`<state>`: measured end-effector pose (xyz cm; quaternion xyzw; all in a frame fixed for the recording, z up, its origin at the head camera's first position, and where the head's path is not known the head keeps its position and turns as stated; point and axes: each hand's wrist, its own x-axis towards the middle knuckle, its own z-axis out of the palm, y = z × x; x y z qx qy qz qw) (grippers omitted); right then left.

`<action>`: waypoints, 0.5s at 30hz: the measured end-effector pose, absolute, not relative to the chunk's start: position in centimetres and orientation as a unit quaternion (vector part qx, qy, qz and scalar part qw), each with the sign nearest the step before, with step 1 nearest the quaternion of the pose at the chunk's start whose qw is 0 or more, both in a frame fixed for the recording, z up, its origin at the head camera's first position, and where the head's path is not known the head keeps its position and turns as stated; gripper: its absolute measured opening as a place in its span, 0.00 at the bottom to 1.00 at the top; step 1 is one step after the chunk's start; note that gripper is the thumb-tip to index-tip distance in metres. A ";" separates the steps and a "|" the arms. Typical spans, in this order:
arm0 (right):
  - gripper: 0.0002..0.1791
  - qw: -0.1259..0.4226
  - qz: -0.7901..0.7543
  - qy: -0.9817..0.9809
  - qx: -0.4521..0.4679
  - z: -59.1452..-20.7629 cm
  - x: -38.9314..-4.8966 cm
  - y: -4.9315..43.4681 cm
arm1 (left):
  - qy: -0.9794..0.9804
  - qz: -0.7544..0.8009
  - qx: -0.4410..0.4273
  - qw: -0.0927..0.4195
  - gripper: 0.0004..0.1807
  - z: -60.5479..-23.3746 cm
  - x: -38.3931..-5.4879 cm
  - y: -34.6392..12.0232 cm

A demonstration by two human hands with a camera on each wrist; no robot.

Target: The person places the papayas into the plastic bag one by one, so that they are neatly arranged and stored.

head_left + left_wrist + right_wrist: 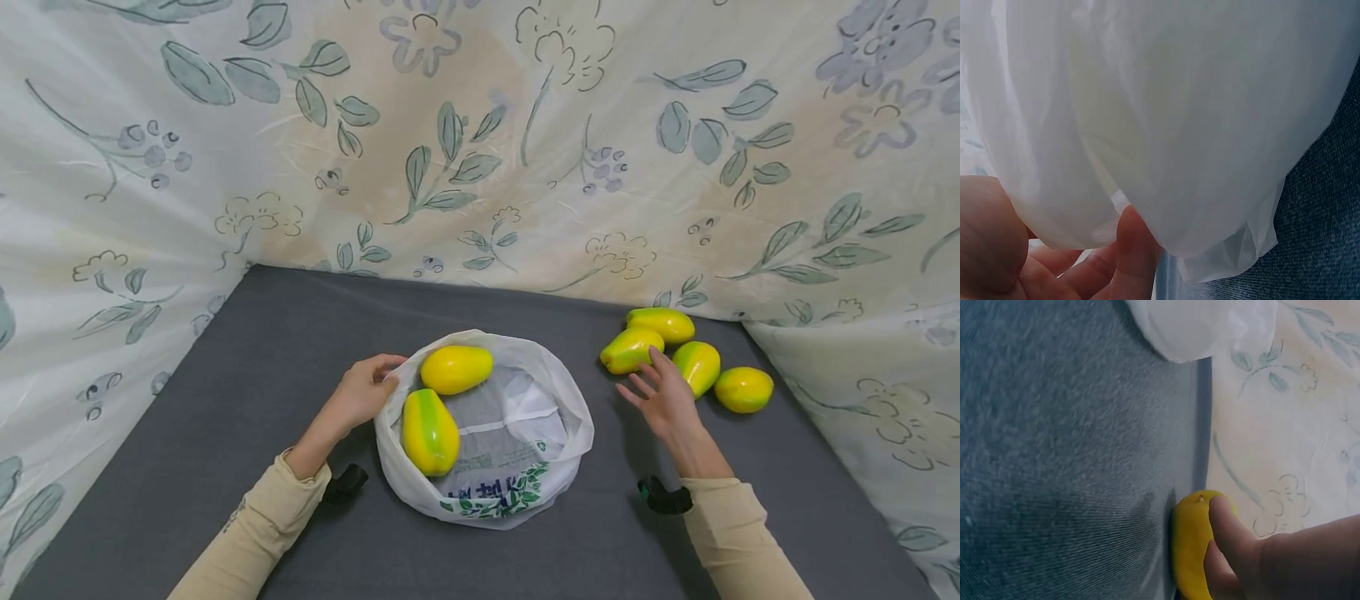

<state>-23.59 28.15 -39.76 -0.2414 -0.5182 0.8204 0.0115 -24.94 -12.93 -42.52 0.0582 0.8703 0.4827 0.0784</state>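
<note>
A white plastic bag [581, 417] with printed leaves and lettering stands with its mouth spread wide. Inside it, at the left, lie two yellow-green papayas, one papaya [456, 370] behind the other papaya [431, 433]. My left hand [363, 390] pinches the bag's left rim; the left wrist view shows thumb and fingers [1136, 250] at the thin plastic. Over on the right, my right hand [667, 404] holds nothing, its fingers spread just in front of a papaya [632, 350]. In the right wrist view, the fingers overlap a yellow papaya [1191, 544].
More papayas are grouped at the back right: one papaya [663, 323] behind, one papaya [699, 367] partly behind my right hand, and one papaya [744, 390] at the far right. A dark grey cloth [300, 333] covers the table. Floral fabric [480, 150] hangs around its back and sides.
</note>
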 end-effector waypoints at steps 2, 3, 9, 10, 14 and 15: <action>0.43 0.015 0.815 -0.522 -0.251 -40.0 -23.8 28.3 | 0.870 0.483 0.059 0.078 0.19 -42.5 -24.9 -12.9; 0.43 0.015 0.812 -0.525 -0.254 -40.1 -23.9 28.4 | 0.871 0.482 0.059 0.078 0.19 -42.5 -24.9 -12.9; 0.47 0.006 0.795 -0.545 -0.265 -40.7 -24.7 28.7 | 0.871 0.482 0.060 0.073 0.19 -42.5 -24.8 -12.9; 0.48 0.006 0.792 -0.549 -0.267 -40.7 -25.0 28.7 | 0.871 0.482 0.061 0.072 0.19 -42.5 -24.8 -12.9; 0.48 0.013 0.779 -0.560 -0.284 -40.9 -25.9 28.9 | 0.870 0.483 0.062 0.076 0.19 -42.5 -24.8 -12.9; 0.48 0.017 0.776 -0.560 -0.290 -41.0 -26.1 28.9 | 0.870 0.484 0.063 0.077 0.19 -42.5 -24.8 -12.9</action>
